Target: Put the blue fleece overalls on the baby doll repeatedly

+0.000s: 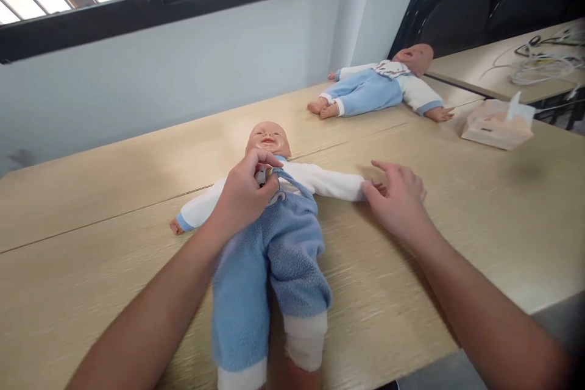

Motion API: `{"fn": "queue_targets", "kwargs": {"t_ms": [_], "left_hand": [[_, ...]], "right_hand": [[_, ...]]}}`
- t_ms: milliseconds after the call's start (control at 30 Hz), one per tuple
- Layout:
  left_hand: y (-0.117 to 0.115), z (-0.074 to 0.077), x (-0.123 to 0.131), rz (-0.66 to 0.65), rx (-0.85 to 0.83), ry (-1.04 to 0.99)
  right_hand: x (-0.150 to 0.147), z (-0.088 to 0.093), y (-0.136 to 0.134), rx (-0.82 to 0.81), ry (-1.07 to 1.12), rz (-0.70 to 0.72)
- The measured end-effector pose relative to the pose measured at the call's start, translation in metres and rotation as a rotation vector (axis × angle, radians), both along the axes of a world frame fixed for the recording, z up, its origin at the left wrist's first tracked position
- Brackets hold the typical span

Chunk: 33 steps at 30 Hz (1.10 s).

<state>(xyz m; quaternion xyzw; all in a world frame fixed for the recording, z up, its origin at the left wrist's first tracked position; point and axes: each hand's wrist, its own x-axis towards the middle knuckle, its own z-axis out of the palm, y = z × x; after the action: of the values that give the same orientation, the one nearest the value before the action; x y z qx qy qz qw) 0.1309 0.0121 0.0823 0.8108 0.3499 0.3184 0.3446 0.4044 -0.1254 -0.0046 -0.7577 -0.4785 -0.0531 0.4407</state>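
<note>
A baby doll (268,136) lies on its back in the middle of the table, dressed in a white-sleeved top and fuzzy blue overalls (292,234). Over its chest, my left hand (244,192) is closed, pinching the upper front edge of the overalls between thumb and fingers. The pulled cloth forms a raised fold that runs toward the doll's far side. My right hand (400,198) is open beside the doll's outstretched arm (338,183). Its thumb lies at the sleeve cuff, its index finger is stretched out, and the doll's small hand shows partly between them.
A second doll (372,88) in similar clothes lies at the back of the table (114,189), near the wall. To the right stands a tissue box (496,125). White cables (543,67) are tangled on another table, by dark chairs (457,18). A barred window is at upper left.
</note>
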Motion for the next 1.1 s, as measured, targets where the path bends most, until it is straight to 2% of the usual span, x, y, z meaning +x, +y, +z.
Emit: {"fn": "queue_targets", "kwargs": {"t_ms": [33,167,267,367,467,533,700,800,867,933,1033,1100], "left_hand": [[0.000,0.000,0.000,0.005,-0.010,0.001],[0.001,0.000,0.002,0.011,-0.039,-0.018],[0.004,-0.001,0.002,-0.007,-0.059,-0.003],[0.007,-0.002,0.000,-0.042,-0.049,0.020],[0.008,0.003,-0.002,-0.122,-0.003,0.090],[0.006,0.007,-0.002,-0.185,0.026,0.169],[0.002,0.015,0.002,-0.248,0.057,0.237],[0.003,0.013,0.005,-0.254,-0.028,0.198],[0.004,0.010,0.007,-0.233,-0.018,0.195],[0.004,0.007,0.009,-0.196,0.132,0.192],[0.000,0.001,0.012,-0.196,0.483,0.211],[-0.004,-0.004,0.014,-0.173,0.637,0.273]], "right_hand": [[-0.012,0.010,0.002,0.012,-0.053,0.041],[-0.062,0.039,0.022,-0.040,-0.133,0.484],[-0.085,0.045,0.042,-0.101,-0.071,0.555],[-0.088,0.046,0.053,-0.139,0.184,0.579],[-0.083,0.047,0.054,-0.170,0.572,0.711],[-0.079,0.049,0.052,-0.190,0.742,0.784],[-0.079,0.055,0.051,-0.242,0.811,0.752],[-0.083,0.057,0.051,-0.240,0.915,0.733],[-0.086,0.056,0.051,-0.232,1.033,0.722],[-0.087,0.055,0.050,-0.210,1.139,0.693],[-0.088,0.054,0.050,-0.167,1.255,0.664],[-0.088,0.055,0.050,-0.144,1.337,0.674]]}}
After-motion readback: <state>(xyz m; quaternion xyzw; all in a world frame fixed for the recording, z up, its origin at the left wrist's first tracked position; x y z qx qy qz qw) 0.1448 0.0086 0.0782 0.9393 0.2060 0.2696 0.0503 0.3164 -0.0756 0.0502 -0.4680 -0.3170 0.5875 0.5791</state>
